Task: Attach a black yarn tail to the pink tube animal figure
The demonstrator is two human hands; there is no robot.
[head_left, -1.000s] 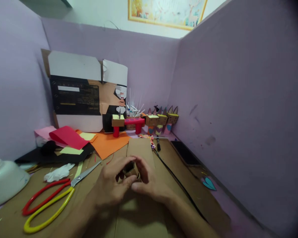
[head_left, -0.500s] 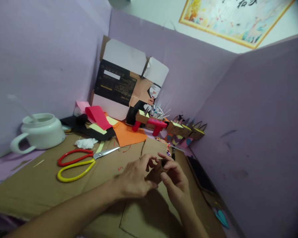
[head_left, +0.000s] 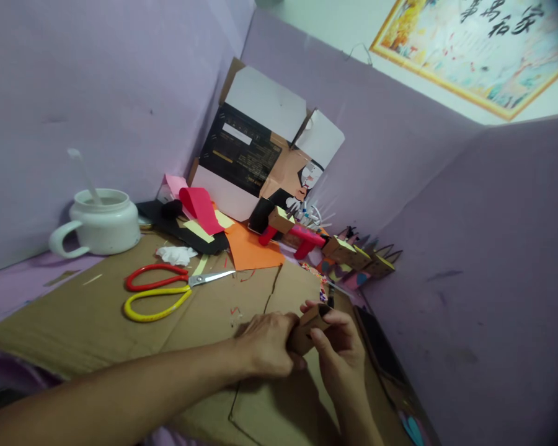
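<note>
Small cardboard tube point(head_left: 307, 328), tilted, held in both hands above the table point(head_left: 9, 282), nearer its right edge than its left. Left hand point(head_left: 267, 344) curled around the tube's lower end; fingertips mostly hidden, so exact grip is hard to call. Right hand point(head_left: 341, 347) pinches the upper end, thumb on the near side, fingers by the dark opening. Cardboard panel point(head_left: 270, 409) lies under both hands. Scissors point(head_left: 157, 313), one red handle loop, one yellow, lie left of the hands, blades apart from them. Crumpled white tissue point(head_left: 177, 255) just beyond the scissors. White mug point(head_left: 109, 226) at the table's left edge, stick inside. Orange paper point(head_left: 255, 249) toward the far edge, near black paper point(head_left: 204, 241). Row of eared cardboard figures point(head_left: 380, 265) at the far right corner. Dark flat slab point(head_left: 379, 337) along the right edge.
</note>
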